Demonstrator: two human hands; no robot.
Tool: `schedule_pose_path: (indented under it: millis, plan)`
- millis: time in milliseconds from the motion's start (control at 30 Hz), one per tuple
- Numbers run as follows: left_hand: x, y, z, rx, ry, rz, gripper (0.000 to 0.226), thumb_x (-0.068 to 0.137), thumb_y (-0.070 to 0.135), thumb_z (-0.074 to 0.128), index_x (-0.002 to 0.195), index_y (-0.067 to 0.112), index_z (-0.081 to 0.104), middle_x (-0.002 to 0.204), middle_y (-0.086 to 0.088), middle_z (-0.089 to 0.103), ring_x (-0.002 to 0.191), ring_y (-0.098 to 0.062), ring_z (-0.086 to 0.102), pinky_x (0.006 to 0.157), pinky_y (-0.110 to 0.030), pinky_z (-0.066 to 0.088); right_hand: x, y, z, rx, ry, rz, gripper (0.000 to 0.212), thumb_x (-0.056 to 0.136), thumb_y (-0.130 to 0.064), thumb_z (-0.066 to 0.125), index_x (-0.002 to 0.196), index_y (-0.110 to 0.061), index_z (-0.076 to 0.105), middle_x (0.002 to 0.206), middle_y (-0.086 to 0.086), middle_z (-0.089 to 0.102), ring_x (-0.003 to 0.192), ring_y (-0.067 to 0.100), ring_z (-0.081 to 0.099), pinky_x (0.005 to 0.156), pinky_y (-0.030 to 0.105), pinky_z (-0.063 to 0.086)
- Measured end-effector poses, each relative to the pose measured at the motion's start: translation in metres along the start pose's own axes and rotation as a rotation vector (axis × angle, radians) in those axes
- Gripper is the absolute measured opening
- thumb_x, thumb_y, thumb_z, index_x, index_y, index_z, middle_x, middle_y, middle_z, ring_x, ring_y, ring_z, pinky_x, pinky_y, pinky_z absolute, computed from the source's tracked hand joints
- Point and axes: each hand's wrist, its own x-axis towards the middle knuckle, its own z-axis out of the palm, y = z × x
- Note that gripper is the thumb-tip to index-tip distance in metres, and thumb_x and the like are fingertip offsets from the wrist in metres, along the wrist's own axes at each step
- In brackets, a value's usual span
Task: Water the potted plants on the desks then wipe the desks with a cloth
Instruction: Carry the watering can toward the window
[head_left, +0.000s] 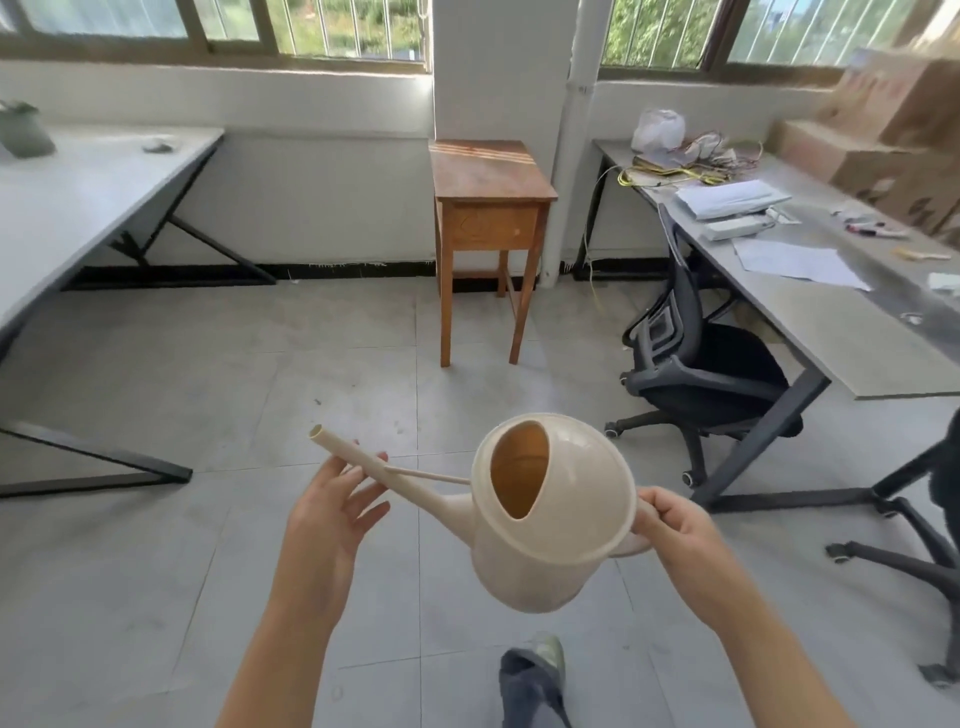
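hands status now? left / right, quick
Left hand: open, fingers spread under the spout of the watering can, supporting it rather than gripping it.
Right hand: closed on the watering can's handle.

No readable text, labels or numbers anywhere; reddish print on the cardboard boxes (904, 104) is too blurred.

Watering can (556, 519): cream plastic, smooth, slight sheen. Small table (491, 182): varnished wood, glossy top. Desks (78, 192): matt grey tops, black metal frames. Floor (260, 364): dull grey tile, scuffed. Boxes (893, 135): plain brown cardboard.
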Motion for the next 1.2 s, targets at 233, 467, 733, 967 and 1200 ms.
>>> schedule_pose_path:
  millis: [233, 467, 733, 967, 1200]
  plan:
    - [0.129, -0.002, 0.069, 0.003, 0.031, 0.035, 0.024, 0.094, 0.01, 0.036, 0.102, 0.017, 0.058, 0.105, -0.005, 0.066, 0.095, -0.023, 0.062, 0.084, -0.036, 0.045, 0.164, -0.015, -0.043, -0.063, -0.102, -0.063, 0.027, 0.086, -0.012, 0.055, 0.091, 0.015, 0.055, 0.091, -0.007, 0.073, 0.079, 0.0, 0.066, 0.068, 0.009, 0.049]
    - [0.253, 0.013, 0.138, 0.0, 0.095, 0.05, 0.026, 0.095, 0.011, 0.034, 0.102, 0.018, 0.058, 0.106, -0.005, 0.065, 0.097, -0.022, 0.062, 0.083, -0.035, 0.045, 0.316, -0.055, -0.067, -0.009, -0.173, -0.055, 0.04, 0.076, -0.029, 0.065, 0.086, 0.009, 0.058, 0.098, -0.01, 0.074, 0.086, 0.003, 0.066, 0.076, 0.021, 0.046]
    - [0.399, 0.024, 0.166, -0.01, 0.104, 0.047, 0.032, 0.095, 0.012, 0.036, 0.123, 0.01, 0.052, 0.106, -0.004, 0.065, 0.102, -0.023, 0.061, 0.082, -0.035, 0.045, 0.474, -0.069, -0.062, -0.072, -0.183, -0.049, 0.043, 0.077, -0.027, 0.064, 0.09, 0.013, 0.055, 0.101, -0.004, 0.073, 0.088, 0.008, 0.067, 0.07, 0.013, 0.051]
    - [0.54, 0.057, 0.184, -0.004, 0.037, 0.008, 0.025, 0.095, 0.01, 0.036, 0.113, 0.012, 0.054, 0.109, -0.007, 0.065, 0.097, -0.021, 0.061, 0.083, -0.036, 0.046, 0.591, -0.099, -0.035, -0.023, -0.121, -0.018, 0.047, 0.071, -0.041, 0.071, 0.089, 0.002, 0.063, 0.093, -0.004, 0.074, 0.08, 0.0, 0.067, 0.064, 0.009, 0.049]
    - [0.661, 0.088, 0.211, -0.028, 0.014, -0.02, 0.025, 0.095, 0.009, 0.037, 0.115, 0.013, 0.051, 0.106, -0.004, 0.064, 0.095, -0.021, 0.061, 0.08, -0.034, 0.045, 0.692, -0.138, -0.016, -0.099, -0.081, -0.035, 0.079, 0.046, -0.071, 0.069, 0.095, -0.01, 0.064, 0.084, -0.014, 0.074, 0.077, -0.001, 0.067, 0.065, 0.007, 0.047]
